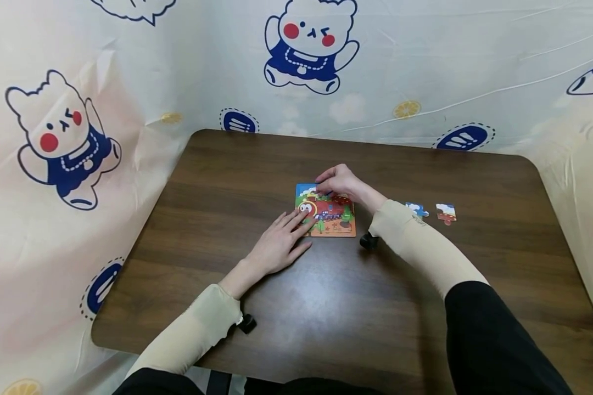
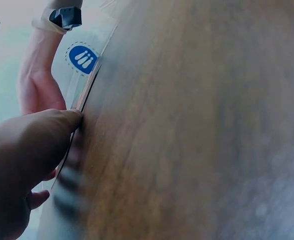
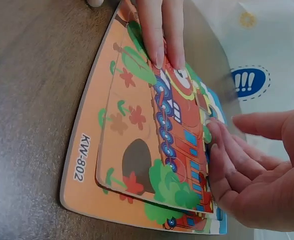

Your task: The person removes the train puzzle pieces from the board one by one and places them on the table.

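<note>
A jigsaw puzzle (image 1: pixel 346 226) with a red train picture lies near the table's middle. In the right wrist view, joined pieces (image 3: pixel 119 145) sit on an orange base board (image 3: pixel 74 195) marked KW-802. My left hand (image 1: pixel 279 241) rests its spread fingertips on the puzzle's left side; two of its fingers (image 3: pixel 152 30) show pressing near the train's face. My right hand (image 1: pixel 343 184) is over the top edge. Its bent fingertips (image 3: pixel 214 132) touch the upper pieces, while the thumb stays apart. It covers part of that edge. The left wrist view shows my left hand (image 2: pixel 31 145) mostly from the side.
Two loose puzzle pieces, one blue and white (image 1: pixel 417 209) and one with red at its bottom (image 1: pixel 446 213), lie right of the puzzle, beyond my right forearm. The brown wooden table (image 1: pixel 227 181) meets a printed curtain (image 1: pixel 202 66) at its back and sides.
</note>
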`<state>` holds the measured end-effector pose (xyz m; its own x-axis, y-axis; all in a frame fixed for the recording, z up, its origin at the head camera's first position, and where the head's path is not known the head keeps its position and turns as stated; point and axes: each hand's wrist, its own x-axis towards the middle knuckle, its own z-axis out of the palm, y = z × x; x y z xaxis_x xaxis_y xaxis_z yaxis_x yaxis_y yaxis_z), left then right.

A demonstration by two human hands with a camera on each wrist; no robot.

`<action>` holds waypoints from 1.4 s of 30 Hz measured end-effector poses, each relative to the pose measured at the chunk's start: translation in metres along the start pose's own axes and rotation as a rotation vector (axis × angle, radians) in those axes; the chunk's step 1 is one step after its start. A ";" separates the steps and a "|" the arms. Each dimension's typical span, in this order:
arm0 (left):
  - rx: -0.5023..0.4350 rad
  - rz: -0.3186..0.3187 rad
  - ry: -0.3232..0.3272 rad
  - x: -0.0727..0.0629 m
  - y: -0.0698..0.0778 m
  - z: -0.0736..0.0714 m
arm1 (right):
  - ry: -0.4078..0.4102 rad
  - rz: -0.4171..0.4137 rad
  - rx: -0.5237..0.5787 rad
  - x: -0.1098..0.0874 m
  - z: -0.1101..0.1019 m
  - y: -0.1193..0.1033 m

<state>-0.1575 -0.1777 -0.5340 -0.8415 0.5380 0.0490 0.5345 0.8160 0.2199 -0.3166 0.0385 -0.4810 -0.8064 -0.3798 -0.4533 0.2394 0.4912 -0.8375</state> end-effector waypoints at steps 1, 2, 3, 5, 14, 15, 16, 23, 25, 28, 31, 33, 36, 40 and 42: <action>-0.002 0.000 -0.001 0.000 0.000 0.000 | 0.005 -0.001 -0.005 0.002 0.000 0.001; -0.005 0.000 -0.003 0.000 0.000 0.000 | 0.008 -0.003 -0.013 0.003 0.000 0.001; -0.007 0.000 -0.004 0.000 0.000 0.000 | 0.010 -0.004 -0.023 0.005 0.000 0.001; -0.011 -0.001 -0.007 0.000 0.000 -0.001 | 0.002 -0.006 -0.039 0.007 -0.001 0.001; -0.030 -0.011 -0.022 0.000 0.001 -0.001 | -0.070 -0.019 -0.105 0.012 -0.007 -0.002; -0.031 -0.012 -0.023 0.000 0.001 -0.001 | -0.074 -0.018 -0.110 0.011 -0.007 -0.002; -0.034 -0.014 -0.024 0.000 0.001 -0.001 | -0.076 -0.018 -0.112 0.011 -0.008 -0.002; -0.057 -0.016 -0.031 0.001 0.001 0.000 | -0.085 -0.044 -0.111 0.009 -0.011 0.005; -0.058 -0.018 -0.033 0.001 0.000 0.000 | -0.103 -0.068 -0.095 0.009 -0.011 0.009; -0.056 -0.019 -0.034 0.000 0.000 0.000 | -0.130 -0.102 -0.071 0.009 -0.011 0.015; -0.061 -0.020 -0.031 -0.001 -0.001 0.000 | -0.129 -0.123 -0.054 0.009 -0.008 0.018; -0.063 -0.022 -0.027 -0.002 -0.001 -0.001 | -0.098 -0.134 -0.065 0.009 -0.005 0.019; -0.060 -0.027 -0.022 -0.002 -0.001 -0.001 | -0.021 -0.134 -0.071 0.009 0.002 0.019; -0.052 -0.026 -0.022 -0.001 -0.001 -0.001 | 0.077 -0.123 -0.067 0.008 0.010 0.019; -0.049 -0.024 -0.026 0.000 -0.001 0.000 | 0.097 -0.119 -0.060 0.007 0.011 0.019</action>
<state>-0.1577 -0.1786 -0.5339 -0.8513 0.5243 0.0183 0.5094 0.8178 0.2678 -0.3121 0.0362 -0.5034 -0.8761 -0.3622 -0.3184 0.1088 0.4947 -0.8622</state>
